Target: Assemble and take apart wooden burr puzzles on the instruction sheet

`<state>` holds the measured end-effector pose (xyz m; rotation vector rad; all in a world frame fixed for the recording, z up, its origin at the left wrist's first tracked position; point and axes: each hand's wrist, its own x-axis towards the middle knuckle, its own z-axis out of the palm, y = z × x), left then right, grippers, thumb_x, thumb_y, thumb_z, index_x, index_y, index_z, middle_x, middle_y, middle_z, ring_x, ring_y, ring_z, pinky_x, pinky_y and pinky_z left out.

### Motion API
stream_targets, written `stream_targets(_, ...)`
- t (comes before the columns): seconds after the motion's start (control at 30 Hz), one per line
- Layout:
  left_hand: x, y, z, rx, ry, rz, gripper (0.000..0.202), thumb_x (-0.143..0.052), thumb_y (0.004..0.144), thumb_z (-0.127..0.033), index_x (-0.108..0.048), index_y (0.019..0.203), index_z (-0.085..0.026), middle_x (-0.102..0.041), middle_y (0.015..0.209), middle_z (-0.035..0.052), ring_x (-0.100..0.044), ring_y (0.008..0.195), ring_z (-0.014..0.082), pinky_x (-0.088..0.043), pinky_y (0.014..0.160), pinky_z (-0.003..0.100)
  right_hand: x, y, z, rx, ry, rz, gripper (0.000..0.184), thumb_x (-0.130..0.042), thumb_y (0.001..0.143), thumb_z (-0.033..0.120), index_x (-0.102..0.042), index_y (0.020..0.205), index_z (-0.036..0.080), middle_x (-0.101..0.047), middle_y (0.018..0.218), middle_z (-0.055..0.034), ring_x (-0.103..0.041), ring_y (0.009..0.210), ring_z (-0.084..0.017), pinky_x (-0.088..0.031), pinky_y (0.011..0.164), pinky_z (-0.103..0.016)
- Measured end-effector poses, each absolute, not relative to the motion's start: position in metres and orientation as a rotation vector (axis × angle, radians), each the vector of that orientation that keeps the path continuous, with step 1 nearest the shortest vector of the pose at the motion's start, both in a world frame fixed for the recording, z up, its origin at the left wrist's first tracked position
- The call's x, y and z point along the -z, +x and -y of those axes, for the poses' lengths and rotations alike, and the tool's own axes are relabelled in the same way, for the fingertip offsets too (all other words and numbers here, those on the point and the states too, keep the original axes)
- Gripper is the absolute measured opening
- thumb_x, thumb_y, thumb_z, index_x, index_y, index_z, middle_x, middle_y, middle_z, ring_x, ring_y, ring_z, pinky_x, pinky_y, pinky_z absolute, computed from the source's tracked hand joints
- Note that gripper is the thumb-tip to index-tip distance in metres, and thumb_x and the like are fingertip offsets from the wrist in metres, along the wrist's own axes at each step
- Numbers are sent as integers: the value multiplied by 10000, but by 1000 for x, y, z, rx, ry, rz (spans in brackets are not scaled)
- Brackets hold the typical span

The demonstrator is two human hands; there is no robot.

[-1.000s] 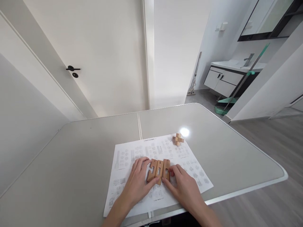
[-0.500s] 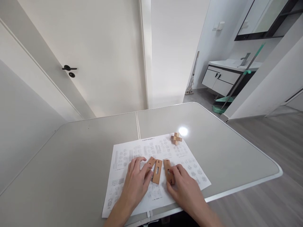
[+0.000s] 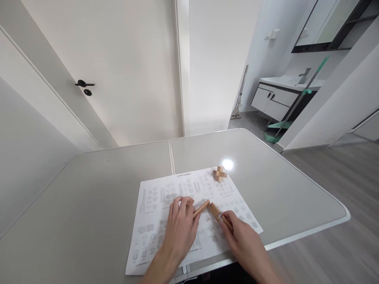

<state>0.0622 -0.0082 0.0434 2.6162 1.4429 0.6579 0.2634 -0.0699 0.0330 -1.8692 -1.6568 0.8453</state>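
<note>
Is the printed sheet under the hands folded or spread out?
Spread out: the sheet lies flat on the table, its printed figures showing around the left hand and right hand.

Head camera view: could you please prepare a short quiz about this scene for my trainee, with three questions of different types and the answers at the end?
1. Which corner of the printed sheet is nearest to the small cross-shaped wooden block, as the person sees it?
A) near left
B) far right
C) far left

2. True or false: the left hand and the right hand each hold a wooden piece.

3. Fill in: the printed sheet lies on top of a ____.

Key:
1. B
2. True
3. table
</note>
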Motion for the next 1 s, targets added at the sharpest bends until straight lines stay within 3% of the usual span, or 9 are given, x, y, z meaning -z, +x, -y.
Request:
stream_targets(0.1, -50, 61, 13, -655, 2459, -1442, 177, -431, 1064, -251, -592, 1006, -207, -701, 939, 57, -683, 786, 228, -578, 704, 384, -42, 264, 80, -1098, -1662, 1515, 346, -390, 1048, 552, -553, 997, 251, -627, 739, -6, -600, 684, -216, -410, 613, -279)
stream_targets(0.17, -55, 60, 17, -655, 2290, -1452, 222, -398, 1085, -319, -588, 1023, -222, -701, 843, 14, -624, 568, 163, -523, 551, 296, -47, 260, 84, -1213, -1561, 1437, 393, -424, 1029, 605, -576, 1018, 242, -617, 745, -4, -573, 678, -200, -397, 599, -266)
stream_targets(0.23, -60, 60, 20, -676, 2154, -1431, 237, -389, 1091, -352, -599, 1087, -242, -697, 795, -18, -574, 482, 135, -472, 485, 257, -51, 254, 86, -1268, -1511, 1357, 432, -459, 1004, 648, -583, 1027, 235, -610, 755, -4, -565, 687, -193, -385, 597, -261)
stream_targets(0.4, -68, 58, 24, -753, 2059, -1322, 310, -351, 1096, -325, -606, 1263, -266, -661, 710, -36, -605, 538, 149, -477, 529, 245, -58, 242, 82, -1403, -1413, 1164, 523, -529, 931, 737, -593, 1007, 224, -564, 736, 21, -477, 586, -148, -342, 535, -250)
stream_targets(0.53, -71, 53, 26, -705, 2024, -1277, 329, -353, 1099, -352, -606, 1291, -266, -666, 713, -34, -599, 552, 146, -478, 550, 242, -61, 241, 82, -1503, -1319, 1017, 539, -570, 913, 737, -604, 995, 206, -537, 709, 44, -390, 513, -100, -311, 513, -241)
stream_targets(1.0, -53, 39, 33, -815, 2261, -1163, 261, -440, 1082, -262, -540, 1323, -267, -682, 717, -49, -625, 543, 131, -506, 535, 227, -50, 234, 90, -1407, -1318, 863, 529, -651, 875, 711, -639, 960, 189, -603, 695, 18, -452, 460, -100, -322, 466, -240)
